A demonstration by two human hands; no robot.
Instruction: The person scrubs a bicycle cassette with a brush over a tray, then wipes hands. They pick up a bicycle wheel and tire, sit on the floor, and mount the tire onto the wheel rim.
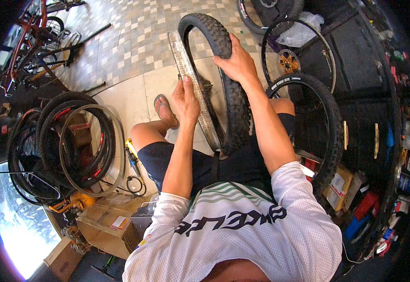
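Head view: knobby tyre [228, 70] stands upright between the knees (its lower arc hidden behind the lap). Left hand [186, 101] pinches the pale rim strip [191, 80]; right hand [235, 63] clasps the tread.

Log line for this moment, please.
left hand: pressing wheel rim | right hand: gripping knobby tyre | wheel: upright on lap

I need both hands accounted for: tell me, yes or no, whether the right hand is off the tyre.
No: the right hand grips the knobby tyre, while the left hand presses on the wheel rim.
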